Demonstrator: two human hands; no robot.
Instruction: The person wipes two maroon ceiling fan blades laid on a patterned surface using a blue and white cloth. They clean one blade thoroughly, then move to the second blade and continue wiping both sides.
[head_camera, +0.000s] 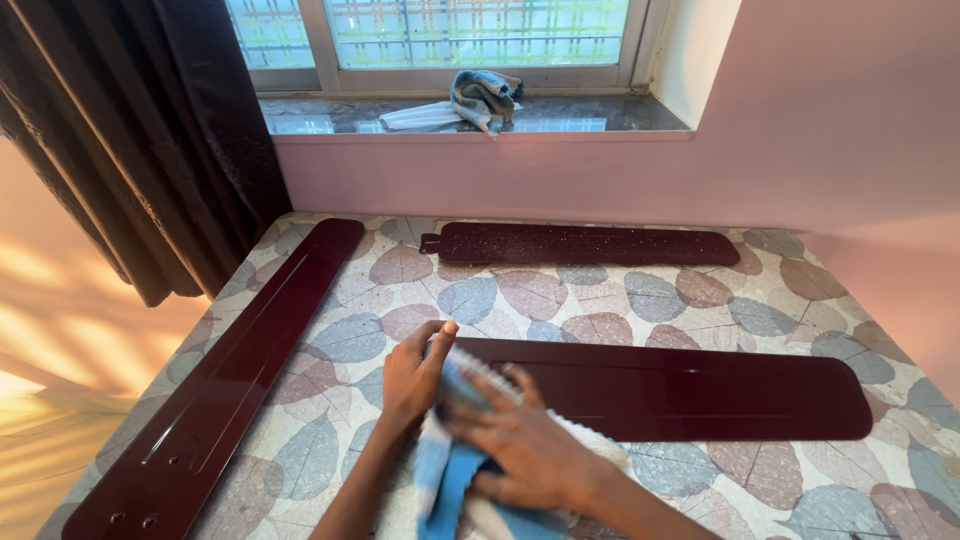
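near blade (680, 390): its left end is lying hidden under the cloth (450, 470) and right hand (525, 450).
left blade (215, 385): its near end is running off the bottom edge.
cloth: its lower part is being cut off too.

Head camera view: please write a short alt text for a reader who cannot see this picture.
Two bare hands, left hand and right hand, press a blue and white cloth on the end of a dark maroon fan blade on a leaf-patterned table. Two more blades lie nearby: left blade, far blade.
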